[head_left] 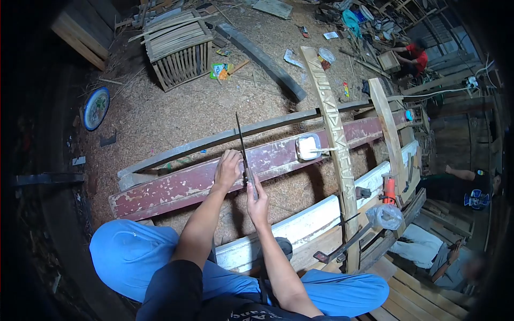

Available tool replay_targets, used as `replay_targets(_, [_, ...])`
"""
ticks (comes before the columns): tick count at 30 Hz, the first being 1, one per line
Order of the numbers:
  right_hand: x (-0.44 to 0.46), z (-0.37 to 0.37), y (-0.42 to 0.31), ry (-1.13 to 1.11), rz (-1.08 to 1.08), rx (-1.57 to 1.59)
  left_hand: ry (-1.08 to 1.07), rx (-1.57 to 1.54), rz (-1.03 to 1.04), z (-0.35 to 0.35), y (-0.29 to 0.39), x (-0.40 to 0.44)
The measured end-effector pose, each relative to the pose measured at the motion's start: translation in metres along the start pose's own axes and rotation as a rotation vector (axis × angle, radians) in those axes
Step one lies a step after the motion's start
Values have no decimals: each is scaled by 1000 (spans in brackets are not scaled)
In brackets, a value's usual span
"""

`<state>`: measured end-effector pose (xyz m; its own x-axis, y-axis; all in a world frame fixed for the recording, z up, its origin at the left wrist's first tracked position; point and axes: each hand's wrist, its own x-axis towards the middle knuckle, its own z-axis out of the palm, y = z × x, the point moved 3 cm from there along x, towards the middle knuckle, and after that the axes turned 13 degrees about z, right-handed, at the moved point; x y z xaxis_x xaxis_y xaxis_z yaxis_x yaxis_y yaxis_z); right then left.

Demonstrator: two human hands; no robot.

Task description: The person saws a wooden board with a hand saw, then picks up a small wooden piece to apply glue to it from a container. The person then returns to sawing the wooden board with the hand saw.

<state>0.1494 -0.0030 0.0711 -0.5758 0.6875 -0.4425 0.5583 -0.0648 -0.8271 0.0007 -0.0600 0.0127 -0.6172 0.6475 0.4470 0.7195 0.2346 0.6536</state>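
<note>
A long knife (pixel 242 140) with a thin, dark blade points away from me, seen nearly edge-on above a red-painted plank (pixel 187 190). My right hand (pixel 258 200) is closed round its handle end. My left hand (pixel 228 170), fingers curled, is beside the blade near the handle; whether it touches the blade or holds something small is hidden. Flaking paint shows on the plank beneath both hands. To their right, a square tub of white paint (pixel 308 145) sits on the plank with a brush (pixel 323 150) lying across its rim.
A carved board (pixel 334 125) crosses the planks on the right. Near it lie a red tool (pixel 389 188), a plastic bag (pixel 385 216) and a hammer-like tool (pixel 342 245). A slatted crate (pixel 181 56) stands on the shavings-covered floor. A person in red (pixel 416 56) works far right; others sit at right.
</note>
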Motion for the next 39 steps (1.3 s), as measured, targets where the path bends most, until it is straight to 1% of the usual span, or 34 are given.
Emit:
replay_targets(1, [-1,2,6,48,-64,-22,23,-2,28,0,0,1])
replay_targets(2, [-10,1,15,46,-62,-17,19,2,30,-1,-1,0])
replay_targets(4, [-30,-8,41,2,67,-25,55,47,42,3,-1,1])
replay_targets(5, [-35,-12,55,33,-15,-59,59,57,49,3,0,-1])
replay_targets(6, [-47,-19,66,36,-4,-61,54,40,36,2,0,-2])
replay_targets(8, [-51,-25,79,28,-15,74,40,56,49,3,-1,-2])
replay_targets(9, [-55,-32,61,29,40,110,44,61,55,2,-2,1])
replay_targets(12, [-56,-39,60,64,107,81,59,63,58,4,2,0])
replay_targets(13, [-57,-39,57,95,58,94,52,56,66,4,3,1])
replay_targets(17, [-61,-33,63,108,33,93,11,93,61,0,2,-2])
replay_targets(20, [-58,-37,50,159,-17,58,-21,120,86,3,0,0])
replay_targets(22, [-60,-47,19,225,-206,191,4,111,97,3,2,-1])
replay_targets(23, [-53,-51,11,282,-207,154,-6,112,91,2,4,-1])
replay_targets(24, [-47,-57,-12,224,-173,163,-16,109,93,3,4,-3])
replay_targets(26, [-28,-54,-36,201,-154,163,-7,102,68,4,1,0])
replay_targets(28, [-12,-41,-35,179,-168,144,-29,82,55,2,1,1])
replay_targets(30, [-6,-31,-27,126,-110,69,-41,65,33,2,0,1])
replay_targets(32, [1,-19,-9,103,-84,100,-59,17,30,3,-4,-1])
replay_targets(35, [7,-10,2,98,-48,132,-36,26,17,4,-6,-2])
replay_targets(39, [15,-4,7,89,-52,123,-21,20,13,5,-5,-3])
